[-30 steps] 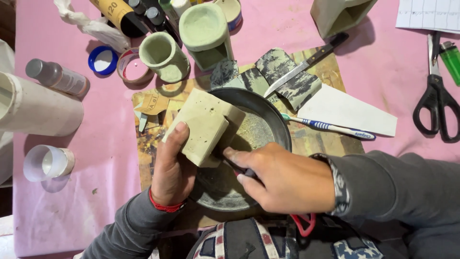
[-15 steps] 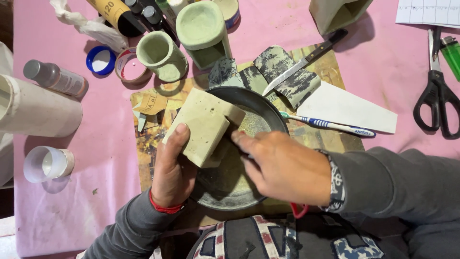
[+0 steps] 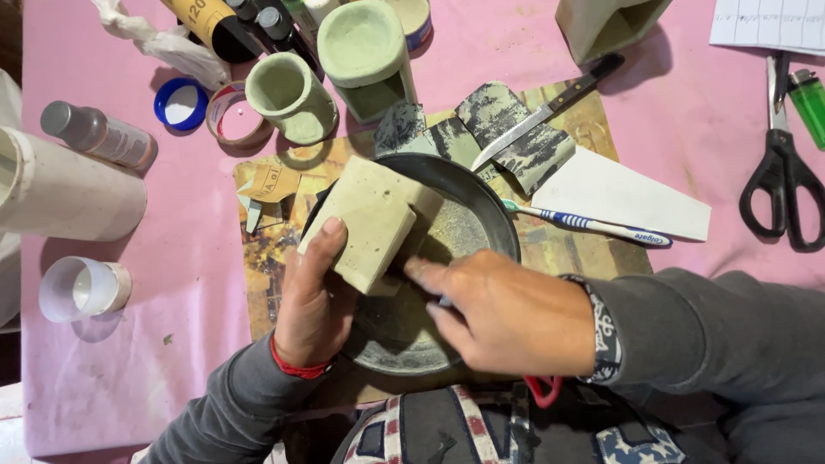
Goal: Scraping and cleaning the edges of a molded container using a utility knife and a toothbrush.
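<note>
Two hands in grey sleeves, nearest the camera. Left hand (image 3: 314, 301), red band at the wrist, is curled around one pale block (image 3: 369, 222), thumb up its near face, and holds it tilted over one dark round pan (image 3: 481, 215). Right hand (image 3: 507, 309) lies over the pan's near right part, fingers (image 3: 430, 275) loosely spread and reaching to the block's lower edge; whether it grips anything I cannot tell, since the fingers are blurred. A red bit (image 3: 543, 391) shows under that wrist.

The pan sits on one printed board (image 3: 266, 249) on the pink bench (image 3: 172, 361). Open bench room to the near left, beside one clear cup (image 3: 82, 288).

Right of the pan: one toothbrush (image 3: 593, 225), its head touching the rim, and one white sheet (image 3: 619, 193). Behind the pan: dark grey pieces (image 3: 507, 129) with one knife (image 3: 550, 107) lying across them.

Further back: two green pots, small (image 3: 288, 94) and large (image 3: 365, 51), one blue lid (image 3: 180, 105), one tape ring (image 3: 225, 116). Far left: one small bottle (image 3: 99, 133), one white tube (image 3: 69, 193) cut by the edge. Far right: one pair of scissors (image 3: 784, 176), one green lighter (image 3: 808, 99), crowding that edge.
</note>
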